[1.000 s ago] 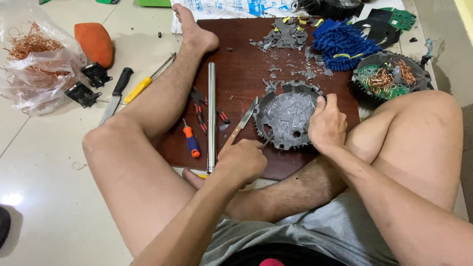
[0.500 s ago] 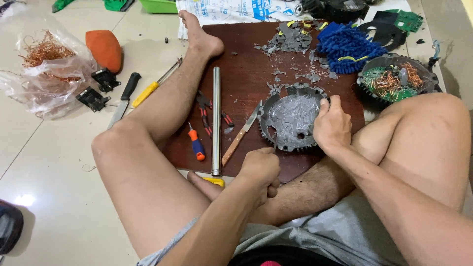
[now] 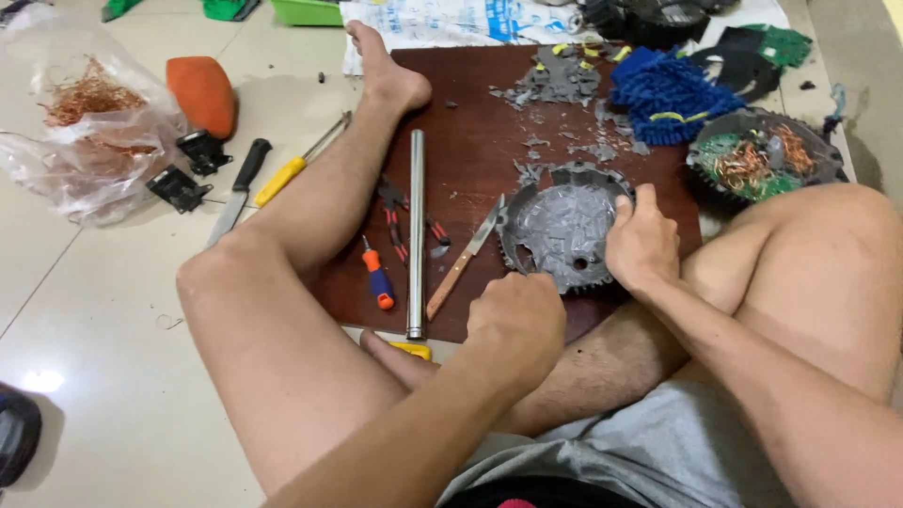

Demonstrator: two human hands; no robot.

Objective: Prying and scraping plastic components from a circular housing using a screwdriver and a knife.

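A: What are the 2 hands doing?

B: The right hand (image 3: 642,246) grips the right rim of the round grey disc (image 3: 562,226), fingers curled over its toothed edge. The left hand (image 3: 517,318) is a closed fist just below the disc's lower left edge. I cannot tell whether it holds anything.

A: Where does the disc lie?

B: On the dark brown board (image 3: 470,150), which rests on the tiled floor between the person's legs. The disc sits near the board's right side, close to the right knee.

A: What lies beside it?

B: A knife (image 3: 465,257) with a wooden handle lies slanted, its blade tip at the disc's left edge. Left of that a long metal tube (image 3: 416,235) runs straight up the board, then a pair of red-handled pliers (image 3: 400,221) and a small orange and blue screwdriver (image 3: 377,277).

A: And farther off?

B: Grey broken bits (image 3: 555,80) are scattered at the board's top, next to a blue cloth (image 3: 663,94). A black round part full of copper wire (image 3: 757,160) sits at the right. On the floor at the left are a clear bag of copper wire (image 3: 85,122), an orange pad (image 3: 200,92), and a yellow-handled screwdriver (image 3: 296,165).
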